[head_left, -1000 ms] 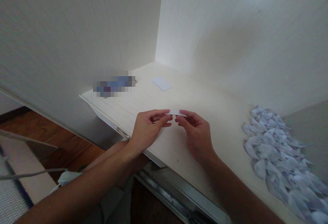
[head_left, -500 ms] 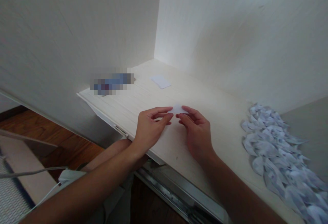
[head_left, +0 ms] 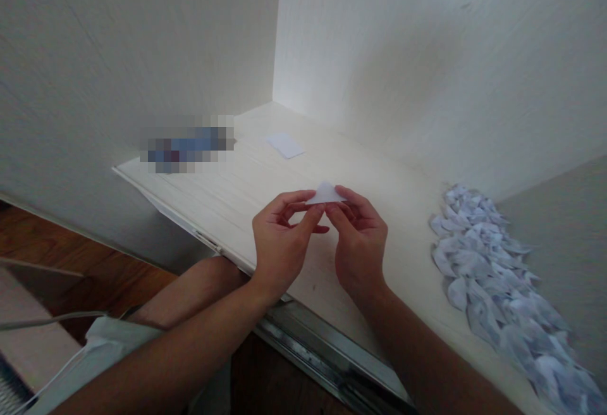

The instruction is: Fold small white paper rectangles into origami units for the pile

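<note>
Between my hands, above the white tabletop [head_left: 246,187], is a small piece of folded white paper [head_left: 326,193] with a triangular outline. My left hand [head_left: 281,231] pinches its left side, thumb at the lower edge. On the right side, my right hand [head_left: 361,235] grips it the same way, and the two thumb tips meet near the middle of that edge. Farther back on the tabletop lies a flat white sheet or small stack of paper [head_left: 284,145]; which one I cannot tell.
A long heap of folded white paper pieces [head_left: 493,276] runs along the right side. At the left back sits a blurred-out bluish object [head_left: 190,146]. Walls close in the back and sides. Below the front edge is a metal drawer rail [head_left: 313,345], near my knee.
My thumbs have come together at the paper's lower edge, and more of its triangular shape shows. The whole view has shifted slightly, with the surroundings now farther left.
</note>
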The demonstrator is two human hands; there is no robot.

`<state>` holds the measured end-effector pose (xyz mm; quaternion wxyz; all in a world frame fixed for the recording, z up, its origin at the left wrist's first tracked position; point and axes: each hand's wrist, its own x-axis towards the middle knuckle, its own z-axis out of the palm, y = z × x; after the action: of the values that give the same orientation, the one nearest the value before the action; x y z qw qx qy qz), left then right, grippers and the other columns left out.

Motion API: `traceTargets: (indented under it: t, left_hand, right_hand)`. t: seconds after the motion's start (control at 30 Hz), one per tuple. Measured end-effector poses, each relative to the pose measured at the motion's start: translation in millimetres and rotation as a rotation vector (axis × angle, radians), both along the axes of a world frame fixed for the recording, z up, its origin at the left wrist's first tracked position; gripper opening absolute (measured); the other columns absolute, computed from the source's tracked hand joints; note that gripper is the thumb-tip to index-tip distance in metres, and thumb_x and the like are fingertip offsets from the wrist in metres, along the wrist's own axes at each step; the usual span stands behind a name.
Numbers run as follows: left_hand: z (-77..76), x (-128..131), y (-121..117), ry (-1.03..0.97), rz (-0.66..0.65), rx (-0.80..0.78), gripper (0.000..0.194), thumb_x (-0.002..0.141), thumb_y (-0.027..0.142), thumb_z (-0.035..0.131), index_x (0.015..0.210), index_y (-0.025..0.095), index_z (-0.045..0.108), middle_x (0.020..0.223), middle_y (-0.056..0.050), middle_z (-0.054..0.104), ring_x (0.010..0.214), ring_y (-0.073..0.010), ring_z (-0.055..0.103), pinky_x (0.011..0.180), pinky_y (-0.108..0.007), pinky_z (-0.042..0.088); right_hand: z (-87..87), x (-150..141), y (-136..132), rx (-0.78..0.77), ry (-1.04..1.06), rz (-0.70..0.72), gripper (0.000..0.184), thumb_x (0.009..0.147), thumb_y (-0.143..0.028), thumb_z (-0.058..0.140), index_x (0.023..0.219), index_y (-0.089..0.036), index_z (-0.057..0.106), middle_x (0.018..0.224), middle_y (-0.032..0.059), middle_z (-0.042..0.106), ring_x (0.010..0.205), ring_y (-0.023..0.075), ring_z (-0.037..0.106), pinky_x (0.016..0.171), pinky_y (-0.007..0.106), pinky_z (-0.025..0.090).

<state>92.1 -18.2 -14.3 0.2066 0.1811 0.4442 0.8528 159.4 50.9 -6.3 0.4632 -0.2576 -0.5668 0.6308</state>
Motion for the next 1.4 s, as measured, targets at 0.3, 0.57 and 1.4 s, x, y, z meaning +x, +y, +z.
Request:
traceTargets:
  t: [0.3,0.57,1.4]
  left_hand:
    - [-0.3,-4.2,-3.2,-0.025,-0.031,-0.005,0.028,0.073,0.025,0.091,0.094,0.016,0.077,0.082,-0.003,0.077,0.076,-0.0183,0.078,0.058,-0.025,0.069]
    - [-0.7,-10.7,-4.4,-0.013,-0.032,-0.034,0.027,0.073,0.026,0.090,0.095,0.016,0.077,0.080,-0.004,0.078,0.079,-0.0215,0.079,0.059,-0.028,0.069]
    - [-0.7,-9.4,-5.4,-0.041,-0.050,-0.032,0.030,0.072,0.030,0.090,0.094,0.017,0.073,0.078,-0.003,0.075,0.077,-0.0211,0.077,0.054,-0.028,0.068]
  right_hand:
    - [-1.7,-0.4,2.2,-0.011,-0.036,0.025,0.030,0.077,-0.028,0.081,0.106,-0.026,0.076,0.088,0.0011,0.080,0.084,0.0199,0.076,0.086,0.041,0.062]
    - [-1.8,0.8,2.7,0.002,-0.050,0.063,0.030,0.076,-0.028,0.083,0.106,-0.027,0.078,0.088,0.0003,0.081,0.084,0.0202,0.077,0.084,0.041,0.063]
    - [0.9,1.4,1.9,0.077,-0.158,-0.016,0.024,0.078,-0.032,0.084,0.100,-0.025,0.082,0.084,0.0026,0.082,0.078,0.0207,0.076,0.076,0.039,0.062]
